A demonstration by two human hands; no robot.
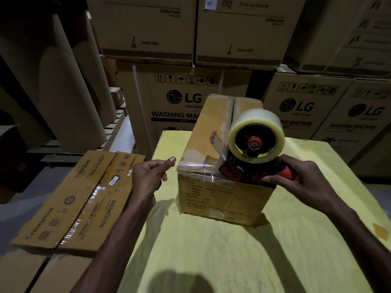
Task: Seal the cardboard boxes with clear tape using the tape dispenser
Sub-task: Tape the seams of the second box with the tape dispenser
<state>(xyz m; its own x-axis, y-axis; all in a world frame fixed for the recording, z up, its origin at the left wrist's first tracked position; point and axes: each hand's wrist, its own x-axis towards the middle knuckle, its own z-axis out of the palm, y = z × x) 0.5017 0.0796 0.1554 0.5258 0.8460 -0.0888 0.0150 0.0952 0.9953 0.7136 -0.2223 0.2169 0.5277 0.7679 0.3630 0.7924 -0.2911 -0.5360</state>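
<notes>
A small cardboard box (211,144) stands on a yellow table (211,250), its top flaps closed along a centre seam. A tape dispenser (251,157) with a big roll of clear tape (257,132) sits on the box's near top edge. My right hand (296,178) grips its red handle. A strip of clear tape runs from the dispenser over the box's front edge. My left hand (150,174) hovers just left of the box, fingers loosely curled, holding nothing.
A flat taped carton (80,199) printed Crompton lies to the left on other cartons. Large LG washing machine boxes (184,102) are stacked behind the table. Big brown paper rolls (63,81) lean at the far left.
</notes>
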